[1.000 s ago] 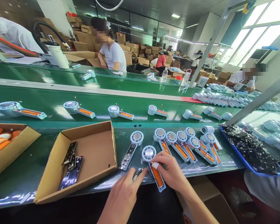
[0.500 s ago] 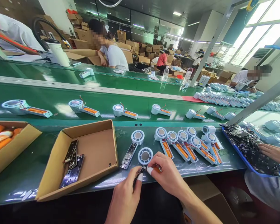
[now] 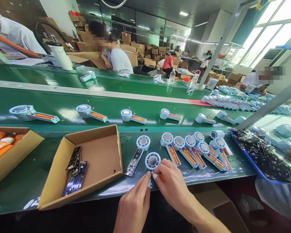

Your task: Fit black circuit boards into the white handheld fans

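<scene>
Fan unit (image 3: 152,161) lies near the tabletop's (image 3: 19,174) front edge, between circuit board (image 3: 134,162) and clustered fans (image 3: 190,141). Right hand (image 3: 172,180) bends over its mostly hidden handle (image 3: 162,177); left hand's (image 3: 135,200) fingers press together. What either pinches cannot be told. Carton's (image 3: 50,176) right edge stands just beside the board.

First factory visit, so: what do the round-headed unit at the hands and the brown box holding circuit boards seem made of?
Round-headed unit: probably satin plastic, being smooth, pale blue and evenly slotted; the grey centre may be metal. Brown box: likely matte cardboard, with one ragged edge.
</scene>
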Demonstrator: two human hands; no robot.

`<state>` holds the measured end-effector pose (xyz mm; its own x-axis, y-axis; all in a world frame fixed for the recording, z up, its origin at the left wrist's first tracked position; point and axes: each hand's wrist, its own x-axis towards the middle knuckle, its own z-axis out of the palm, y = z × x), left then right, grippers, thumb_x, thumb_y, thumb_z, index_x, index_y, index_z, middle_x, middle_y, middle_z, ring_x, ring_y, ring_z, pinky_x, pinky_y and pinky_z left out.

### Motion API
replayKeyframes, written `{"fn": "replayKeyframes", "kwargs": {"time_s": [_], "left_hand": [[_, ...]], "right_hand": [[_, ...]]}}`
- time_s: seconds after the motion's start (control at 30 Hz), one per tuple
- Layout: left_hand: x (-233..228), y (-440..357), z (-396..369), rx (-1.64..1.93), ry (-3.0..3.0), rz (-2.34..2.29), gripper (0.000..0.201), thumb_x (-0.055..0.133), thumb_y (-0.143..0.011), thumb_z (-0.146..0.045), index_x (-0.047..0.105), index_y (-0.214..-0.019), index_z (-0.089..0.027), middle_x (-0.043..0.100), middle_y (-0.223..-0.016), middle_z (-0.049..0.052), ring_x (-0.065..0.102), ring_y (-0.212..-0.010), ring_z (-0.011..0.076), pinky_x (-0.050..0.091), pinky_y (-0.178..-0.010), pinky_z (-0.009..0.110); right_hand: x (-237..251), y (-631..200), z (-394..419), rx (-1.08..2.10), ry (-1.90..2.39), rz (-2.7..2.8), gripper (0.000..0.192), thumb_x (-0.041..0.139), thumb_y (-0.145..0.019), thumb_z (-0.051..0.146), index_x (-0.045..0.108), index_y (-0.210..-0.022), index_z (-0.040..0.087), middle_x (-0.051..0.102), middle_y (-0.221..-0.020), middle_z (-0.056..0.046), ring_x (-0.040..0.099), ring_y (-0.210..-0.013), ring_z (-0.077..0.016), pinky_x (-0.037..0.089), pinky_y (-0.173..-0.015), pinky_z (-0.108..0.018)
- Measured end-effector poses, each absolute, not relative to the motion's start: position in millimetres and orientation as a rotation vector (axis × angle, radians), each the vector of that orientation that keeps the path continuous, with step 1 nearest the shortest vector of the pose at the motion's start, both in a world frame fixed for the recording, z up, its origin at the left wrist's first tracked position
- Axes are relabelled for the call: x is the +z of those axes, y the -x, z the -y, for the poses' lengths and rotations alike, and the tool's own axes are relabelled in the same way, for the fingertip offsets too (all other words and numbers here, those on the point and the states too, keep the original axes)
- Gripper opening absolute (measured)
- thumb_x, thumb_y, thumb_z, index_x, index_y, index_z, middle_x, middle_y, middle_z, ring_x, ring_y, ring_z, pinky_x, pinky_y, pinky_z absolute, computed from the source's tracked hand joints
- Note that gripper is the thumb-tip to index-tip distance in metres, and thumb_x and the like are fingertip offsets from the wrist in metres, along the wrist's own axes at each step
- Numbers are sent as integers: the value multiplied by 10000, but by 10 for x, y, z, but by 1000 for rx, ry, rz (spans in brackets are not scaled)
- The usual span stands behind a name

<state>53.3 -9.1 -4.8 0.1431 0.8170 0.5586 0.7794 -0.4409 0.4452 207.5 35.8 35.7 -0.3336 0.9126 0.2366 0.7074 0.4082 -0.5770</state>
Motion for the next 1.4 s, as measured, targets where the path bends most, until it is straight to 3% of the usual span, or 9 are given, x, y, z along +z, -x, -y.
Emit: {"fn": "replayKeyframes", "kwargs": {"time_s": [0.2, 0.4, 0.73, 0.93, 1.07, 1.23, 1.4], "left_hand": [[-57, -542, 82, 1255, -2544, -1638, 344, 358, -1024, -138, 662, -1184, -117, 807, -1041, 112, 796, -862, 202, 633, -689, 255], [-143, -580, 121, 1172, -2628, -1701, 352, 344, -1024, -112, 642, -1210, -89, 795, -1083, 144, 796, -858, 210, 634, -686, 277], [-275, -655, 142, 1333, -2484, -1715, 303, 415, -993, -102, 671, -1153, -69, 798, -1039, 184, 798, -860, 250, 643, -733, 298], [-173, -483, 23, 1366, -2188, -1383, 294, 495, -955, -107, 724, -1133, -155, 813, -1022, 97, 791, -909, 197, 613, -859, 241], [-86, -360, -52, 1250, -2034, -1265, 298, 541, -928, -133, 767, -1103, -217, 815, -1051, 61, 791, -909, 187, 611, -837, 212], [-87, -309, -127, 1184, -1910, -1223, 303, 550, -914, -175, 792, -1077, -257, 815, -1061, 46, 787, -931, 208, 617, -849, 251], [-65, -433, -79, 1129, -1622, -1367, 280, 570, -913, -347, 790, -1054, -248, 817, -1042, 53, 777, -961, 250, 627, -850, 313]], "right_hand": [[362, -2083, -352, 558, 1430, 2151, 230, 587, -764, -34, 577, -759, 195, 594, -810, 6, 547, -737, -148, 364, -644, -253], [316, -2044, -333, 382, 1512, 2205, 196, 603, -780, -2, 610, -782, 194, 634, -838, -15, 575, -757, -167, 352, -639, -272], [235, -1964, -243, 304, 1506, 2211, 173, 575, -864, 34, 637, -814, 188, 656, -871, -45, 597, -771, -182, 392, -660, -272], [259, -2218, -432, 705, 1238, 2209, 253, 603, -833, -11, 682, -948, 199, 651, -876, -9, 587, -738, -137, 419, -667, -227], [300, -2340, -567, 878, 1016, 2247, 291, 613, -821, -18, 717, -971, 208, 672, -860, -8, 607, -813, -154, 445, -720, -234], [285, -2314, -618, 928, 978, 2154, 212, 672, -805, 6, 741, -858, 199, 656, -765, 2, 586, -773, -156, 437, -706, -245], [390, -2307, -541, 1203, 1134, 2025, 183, 679, -828, 87, 740, -956, 203, 606, -759, 27, 527, -659, -112, 399, -600, -213]]}}
